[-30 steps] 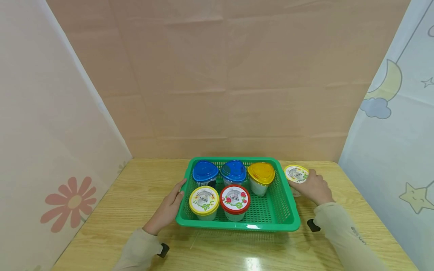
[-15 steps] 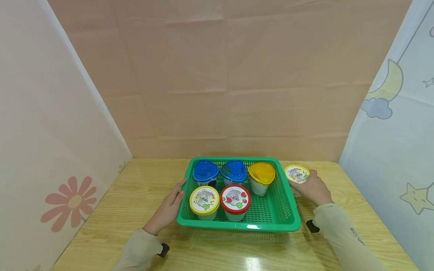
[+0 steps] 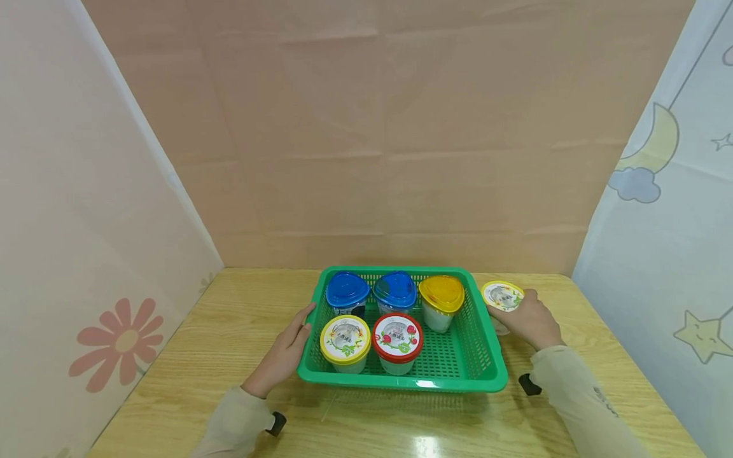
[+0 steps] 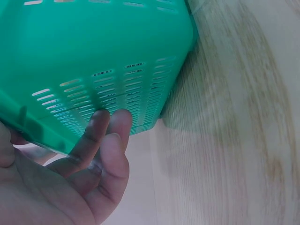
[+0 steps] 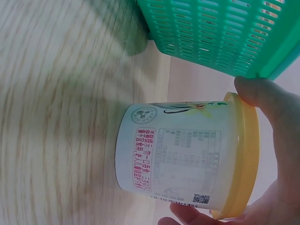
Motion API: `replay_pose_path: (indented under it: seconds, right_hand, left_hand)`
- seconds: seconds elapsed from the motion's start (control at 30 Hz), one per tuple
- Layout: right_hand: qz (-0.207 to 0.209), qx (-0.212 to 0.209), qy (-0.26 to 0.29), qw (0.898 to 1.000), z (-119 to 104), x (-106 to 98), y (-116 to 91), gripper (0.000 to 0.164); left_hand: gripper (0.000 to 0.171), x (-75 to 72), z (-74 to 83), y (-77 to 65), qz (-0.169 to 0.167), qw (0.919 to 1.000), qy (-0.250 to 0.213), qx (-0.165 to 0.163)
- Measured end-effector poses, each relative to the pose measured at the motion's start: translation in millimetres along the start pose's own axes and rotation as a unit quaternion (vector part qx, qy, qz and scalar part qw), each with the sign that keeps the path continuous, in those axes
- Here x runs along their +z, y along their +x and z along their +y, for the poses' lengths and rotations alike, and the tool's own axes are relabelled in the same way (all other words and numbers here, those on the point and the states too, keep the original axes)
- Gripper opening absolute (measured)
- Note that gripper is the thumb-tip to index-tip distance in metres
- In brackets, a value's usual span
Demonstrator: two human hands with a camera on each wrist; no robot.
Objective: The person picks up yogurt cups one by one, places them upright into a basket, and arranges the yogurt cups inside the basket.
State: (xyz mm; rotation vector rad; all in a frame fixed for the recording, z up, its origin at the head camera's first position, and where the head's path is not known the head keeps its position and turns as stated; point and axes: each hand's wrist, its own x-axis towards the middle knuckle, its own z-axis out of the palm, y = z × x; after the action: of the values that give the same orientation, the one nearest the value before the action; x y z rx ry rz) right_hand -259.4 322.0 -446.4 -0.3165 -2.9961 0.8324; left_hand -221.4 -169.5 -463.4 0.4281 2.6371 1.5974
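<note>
A green plastic basket (image 3: 401, 383) stands on the table with several lidded cups in it. My left hand (image 3: 283, 353) holds the basket's left rim, thumb at the top edge. In the left wrist view its curled fingers (image 4: 115, 159) lie under the rim by the slotted outer wall. To the right of the basket, my right hand (image 3: 532, 321) grips a cup with a yellow lid (image 3: 502, 296), printed with flowers. The right wrist view shows this white cup (image 5: 183, 154) upright, thumb and fingers around its lid end, its base close to the table.
Two blue-lidded cups (image 3: 347, 289) and an orange-yellow-lidded cup (image 3: 441, 292) fill the basket's back row. In front stand a yellow-rimmed cup (image 3: 345, 339) and a red-rimmed cup (image 3: 397, 338). The wooden table (image 3: 229, 318) meets a plain back wall (image 3: 378, 127) and printed side walls.
</note>
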Motion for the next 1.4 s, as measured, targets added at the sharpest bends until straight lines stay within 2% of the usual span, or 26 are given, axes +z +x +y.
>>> replay_pose_path:
  seconds: [0.57, 1.13, 1.4]
  right_hand:
    - [0.003, 0.0, -0.001, 1.0, 0, -6, -8, 0.122]
    - [0.023, -0.006, -0.005, 1.0, -10, -21, -21, 0.127]
    - [0.033, -0.01, -0.009, 0.999, -14, -28, -26, 0.123]
  left_hand:
    - [0.048, 0.0, 1.4, -0.3, 0.0, 1.0, -0.007, 0.001]
    - [0.048, 0.5, 2.3, -0.8, 0.005, 1.0, -0.008, -0.001]
    - [0.048, 0.2, 3.4, -0.7, 0.004, 1.0, 0.001, 0.0]
